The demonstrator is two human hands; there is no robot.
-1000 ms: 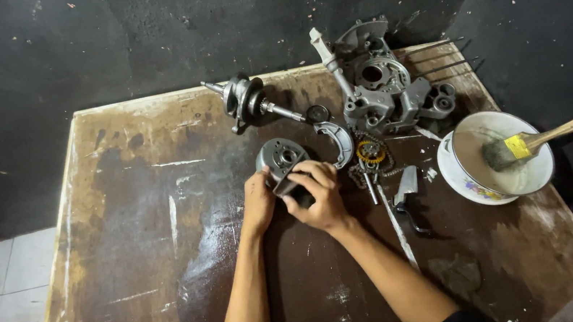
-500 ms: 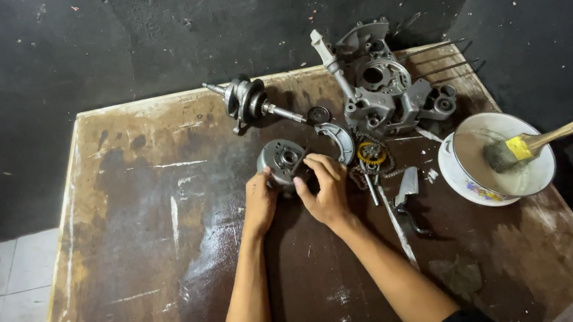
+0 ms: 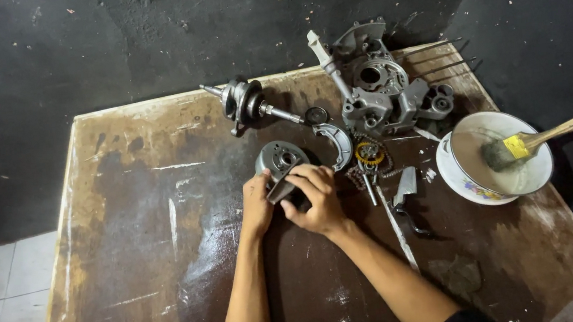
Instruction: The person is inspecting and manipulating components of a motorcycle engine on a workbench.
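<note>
Your left hand and right hand pinch a small grey metal piece, fingers pressed together; round metal part at twelve o'clock.

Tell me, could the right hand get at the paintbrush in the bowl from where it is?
Probably yes. The right hand is busy holding a small metal part, but the paintbrush handle sticks out of the bowl uncovered on that side.

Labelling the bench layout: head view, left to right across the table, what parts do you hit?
Crankshaft → left hand → round metal part → right hand → curved brake shoe → engine casing → bowl with paintbrush.
</note>
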